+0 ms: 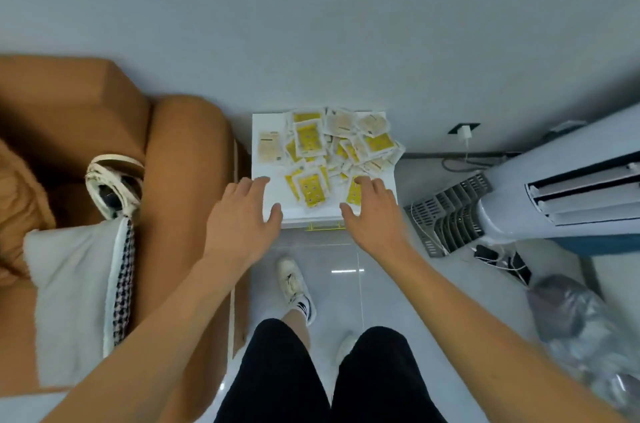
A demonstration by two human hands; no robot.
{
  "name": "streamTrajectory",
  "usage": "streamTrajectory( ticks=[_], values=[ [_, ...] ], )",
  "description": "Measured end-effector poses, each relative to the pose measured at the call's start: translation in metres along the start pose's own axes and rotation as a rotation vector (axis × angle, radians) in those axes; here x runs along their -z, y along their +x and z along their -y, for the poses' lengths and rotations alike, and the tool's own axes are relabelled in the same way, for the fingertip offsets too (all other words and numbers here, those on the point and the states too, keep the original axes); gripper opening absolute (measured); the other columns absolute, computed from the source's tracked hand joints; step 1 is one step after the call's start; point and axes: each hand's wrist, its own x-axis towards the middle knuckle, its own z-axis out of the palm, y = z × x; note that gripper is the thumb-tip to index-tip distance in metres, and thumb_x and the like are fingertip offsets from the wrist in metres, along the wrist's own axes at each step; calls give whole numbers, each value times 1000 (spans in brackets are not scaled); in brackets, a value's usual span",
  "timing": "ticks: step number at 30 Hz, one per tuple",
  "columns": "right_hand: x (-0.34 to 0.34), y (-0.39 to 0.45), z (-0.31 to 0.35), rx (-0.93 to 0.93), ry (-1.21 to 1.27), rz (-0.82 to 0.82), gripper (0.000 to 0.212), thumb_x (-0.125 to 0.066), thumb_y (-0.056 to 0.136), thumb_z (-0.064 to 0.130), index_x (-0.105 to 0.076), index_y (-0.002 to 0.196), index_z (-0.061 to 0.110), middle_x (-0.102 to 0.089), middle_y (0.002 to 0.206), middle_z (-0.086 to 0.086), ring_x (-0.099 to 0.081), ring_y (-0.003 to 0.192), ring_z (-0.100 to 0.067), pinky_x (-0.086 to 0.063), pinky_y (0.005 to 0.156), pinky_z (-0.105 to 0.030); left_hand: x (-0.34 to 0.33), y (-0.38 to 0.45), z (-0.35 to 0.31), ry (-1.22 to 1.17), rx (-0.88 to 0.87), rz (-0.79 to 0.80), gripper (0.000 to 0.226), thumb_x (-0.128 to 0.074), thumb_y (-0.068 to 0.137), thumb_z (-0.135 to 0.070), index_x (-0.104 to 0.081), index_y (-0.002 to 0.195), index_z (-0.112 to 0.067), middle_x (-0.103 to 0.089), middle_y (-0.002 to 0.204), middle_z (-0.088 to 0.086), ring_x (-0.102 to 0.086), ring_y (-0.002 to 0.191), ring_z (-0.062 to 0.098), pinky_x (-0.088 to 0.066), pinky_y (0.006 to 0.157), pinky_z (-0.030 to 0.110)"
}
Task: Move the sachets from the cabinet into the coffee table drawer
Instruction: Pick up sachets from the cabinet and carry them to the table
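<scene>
Both arms are stretched forward over the small white cabinet (pixel 268 187). The left hand (pixel 242 214) is spread with relaxed fingers at the cabinet top's near left corner, nothing gripped. The right hand (pixel 372 211) is likewise spread, its fingertips over the nearest sachets (pixel 325 152), which are heaped across the top. The cabinet is hemmed by an orange sofa (pixel 180 180) on the left and an air conditioner (pixel 554 194) on the right; bare tiled floor (pixel 339 266) is seen nearer.
</scene>
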Motion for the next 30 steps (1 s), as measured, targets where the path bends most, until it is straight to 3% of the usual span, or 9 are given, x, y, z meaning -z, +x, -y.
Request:
streamTrajectory(
  ticks=[5,10,15,18,25,30],
  values=[
    [-55,77,-50,-251,115,64,56,-64,94,41,-45,141,18,-49,132,-9,-53,116,-33,-50,90,-45,-81,93,3,-116,58,141,53,-53,98,-45,-46,142,-17,-56,127,2,-50,122,24,-52,87,44],
    [-118,131,-90,-447,179,100,72,-71,88,46,-32,145,25,-47,131,-9,-53,119,-35,-48,87,-44,-183,155,1,-464,527,380,71,-64,91,-56,-39,140,-11,-57,127,10,-57,119,33,-46,90,39],
    [-159,168,-119,-642,236,97,95,-80,79,53,-25,149,20,-42,138,-14,-49,125,-40,-49,91,-50,-255,193,-7,-442,724,282,102,-78,73,-65,-32,141,-5,-45,137,13,-49,129,37,-47,100,50],
    [-176,178,-125,-673,220,113,98,-83,74,55,-26,145,19,-42,136,-13,-46,127,-38,-47,87,-47,-281,204,-13,-373,821,290,117,-82,66,-67,-24,145,-2,-40,142,16,-44,134,40,-44,103,53],
    [-197,185,-131,-630,56,9,94,-89,68,50,-33,135,17,-43,128,-13,-44,116,-34,-49,87,-42,-308,205,-21,-272,910,151,110,-89,63,-57,-29,137,-3,-34,139,16,-42,128,40,-47,95,52],
    [-193,182,-147,-654,7,-35,108,-92,62,53,-31,144,18,-41,132,-14,-42,118,-33,-43,96,-36,-313,199,-11,-377,973,102,98,-95,60,-47,-34,126,-8,-45,132,18,-50,121,41,-45,100,49]
  ],
)
